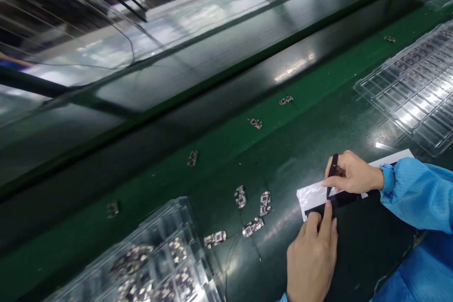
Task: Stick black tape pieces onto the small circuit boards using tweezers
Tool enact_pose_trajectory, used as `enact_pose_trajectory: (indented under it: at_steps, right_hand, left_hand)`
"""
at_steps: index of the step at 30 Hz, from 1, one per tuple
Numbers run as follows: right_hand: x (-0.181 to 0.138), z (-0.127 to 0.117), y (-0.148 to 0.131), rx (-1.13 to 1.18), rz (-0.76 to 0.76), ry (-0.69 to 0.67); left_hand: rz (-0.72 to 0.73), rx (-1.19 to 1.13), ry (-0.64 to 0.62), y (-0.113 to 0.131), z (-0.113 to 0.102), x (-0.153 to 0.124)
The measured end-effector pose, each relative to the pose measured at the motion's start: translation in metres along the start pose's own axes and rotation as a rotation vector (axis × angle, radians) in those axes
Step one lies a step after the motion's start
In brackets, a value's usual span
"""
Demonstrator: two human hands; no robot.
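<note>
My right hand (350,172) grips slim black tweezers (332,170), their tip pointing down onto a white sheet (313,193) with a black strip (341,201) along its near side. Just below that tip, my left hand (313,250) rests its outstretched index fingertip on the black strip, its other fingers lying close by at the sheet's left end. Left of my hands, several small circuit boards (253,227) with thin wires lie on the green bench. A small white tab (364,195) shows beside my right wrist.
At the lower left stands a clear plastic tray (198,255) heaped with circuit boards. Another clear compartment tray (417,104) lies at the right, boards in its far rows. More single boards (256,123) are spread along the green strip beside the dark conveyor belt (226,92).
</note>
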State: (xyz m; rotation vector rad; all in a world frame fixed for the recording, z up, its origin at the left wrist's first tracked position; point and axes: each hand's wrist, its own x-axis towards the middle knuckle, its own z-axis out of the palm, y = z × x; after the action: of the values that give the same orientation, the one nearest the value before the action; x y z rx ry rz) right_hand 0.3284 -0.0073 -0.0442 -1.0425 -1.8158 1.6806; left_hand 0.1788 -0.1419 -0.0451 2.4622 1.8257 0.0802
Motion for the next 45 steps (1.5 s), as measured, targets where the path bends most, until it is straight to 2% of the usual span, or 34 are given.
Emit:
enact_pose_trajectory:
  at_steps: [8, 18, 22, 25, 28, 30, 31, 33, 34, 37, 39, 41, 45]
  right_hand:
    - [-0.001, 0.0, -0.001, -0.036, -0.005, 0.008]
    - [0.0, 0.001, 0.0, 0.117, 0.04, -0.007]
    - [0.001, 0.001, -0.003, 0.243, 0.108, -0.004]
    - [0.004, 0.001, -0.003, 0.353, 0.162, 0.007]
    - [0.006, 0.001, -0.003, 0.444, 0.192, 0.006]
    - [0.007, 0.002, -0.001, 0.478, 0.198, 0.0]
    - [0.008, 0.003, -0.001, 0.49, 0.199, -0.005]
    - [0.009, 0.005, 0.002, 0.511, 0.196, -0.015]
    - [0.01, 0.006, 0.002, 0.519, 0.193, -0.019]
    - [0.011, 0.011, 0.004, 0.54, 0.183, -0.016]
    - [0.013, 0.014, 0.004, 0.55, 0.184, -0.016]
    - [0.014, 0.015, 0.003, 0.554, 0.192, -0.023]
    - [0.016, 0.015, 0.0, 0.551, 0.224, -0.036]
  left_hand:
    - [-0.018, -0.013, 0.032, 0.0, 0.001, -0.001]
    - [-0.014, -0.021, 0.022, 0.0, 0.002, -0.001]
    - [-0.05, -0.142, 0.013, 0.001, 0.002, -0.002]
    - [-0.088, -0.371, -0.065, -0.005, -0.01, -0.007]
    - [-0.14, -0.631, -0.228, -0.031, -0.032, 0.0]
    - [-0.287, -0.702, -0.251, -0.061, -0.045, 0.018]
    - [-0.414, -0.711, -0.208, -0.079, -0.049, 0.032]
    - [-0.739, -0.717, -0.03, -0.118, -0.05, 0.064]
    - [-0.823, -0.701, 0.031, -0.137, -0.048, 0.081]
    - [-0.958, -0.644, 0.131, -0.185, -0.035, 0.126]
    - [-1.037, -0.613, 0.122, -0.204, -0.027, 0.145]
    - [-1.097, -0.597, 0.059, -0.215, -0.025, 0.155]
    - [-1.142, -0.612, -0.044, -0.228, -0.034, 0.155]
